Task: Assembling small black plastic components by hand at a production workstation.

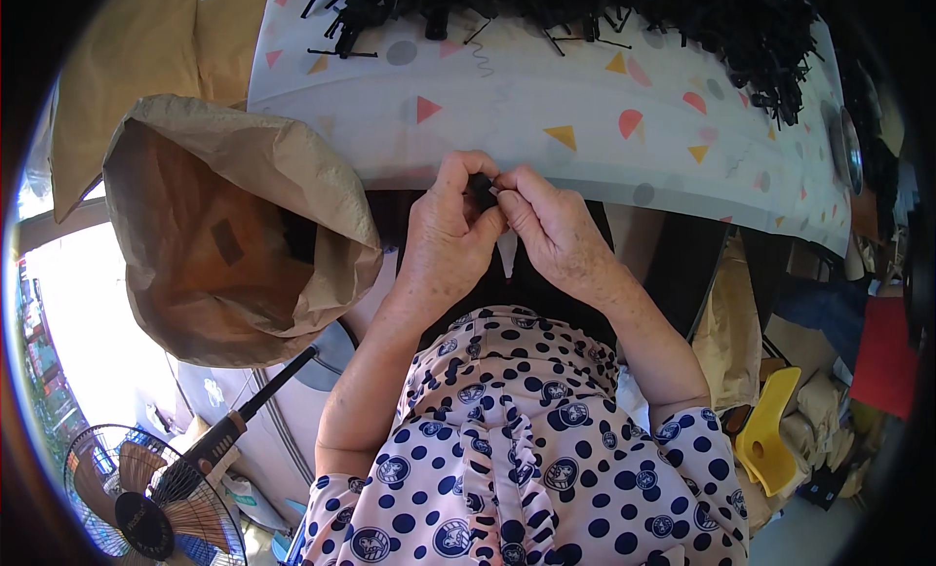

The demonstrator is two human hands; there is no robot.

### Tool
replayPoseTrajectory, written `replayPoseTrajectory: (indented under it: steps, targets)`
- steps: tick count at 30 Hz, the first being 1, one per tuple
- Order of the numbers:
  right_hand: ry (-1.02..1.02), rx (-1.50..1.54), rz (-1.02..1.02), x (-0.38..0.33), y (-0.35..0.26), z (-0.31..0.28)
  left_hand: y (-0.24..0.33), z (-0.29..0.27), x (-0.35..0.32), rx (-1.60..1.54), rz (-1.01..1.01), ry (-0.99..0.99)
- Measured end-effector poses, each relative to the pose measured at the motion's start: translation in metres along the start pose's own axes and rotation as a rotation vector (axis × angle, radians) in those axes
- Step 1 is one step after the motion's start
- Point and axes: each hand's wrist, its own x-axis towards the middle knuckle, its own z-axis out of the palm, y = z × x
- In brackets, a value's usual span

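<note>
Just off the table's near edge, my two hands meet in front of my body. Between the bent thumb and forefinger of my left hand (452, 225) sits a small black part (481, 189). My right hand (546, 220) pinches at the same part from the other side, thumb and forefinger together. The fingers cover most of it, so its exact kind cannot be made out. A heap of thin black parts (585, 5), some with stick-like ends, lies along the far side of the table.
A patterned cloth (507, 117) covers the table. An open brown paper sack (244, 142) stands at my left, with a fan (146, 522) below it. To the right are a yellow plastic chair (770, 434), a red panel (882, 356) and a round metal dish (850, 152) at the table's edge.
</note>
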Motion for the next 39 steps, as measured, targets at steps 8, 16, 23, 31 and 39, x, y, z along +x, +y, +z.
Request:
replayPoseTrajectory:
  steps: [8,16,23,31,39]
  targets:
    - [0.07,-0.062,-0.034,-0.002,0.007,0.007,0.01,0.005,0.001,0.335,0.176,0.078]
    - [0.072,0.22,-0.072,-0.005,0.017,-0.007,0.013,0.015,0.002,0.332,0.258,0.069]
    - [0.105,0.573,0.154,-0.006,0.016,-0.025,0.035,0.009,0.01,-0.658,-0.119,-0.011]
    - [-0.04,0.782,0.093,-0.002,0.028,-0.04,0.029,0.008,0.008,-0.764,-0.255,-0.337]
    - [-0.217,0.791,0.118,-0.005,0.028,-0.053,0.034,0.014,0.003,-0.743,-0.296,-0.404]
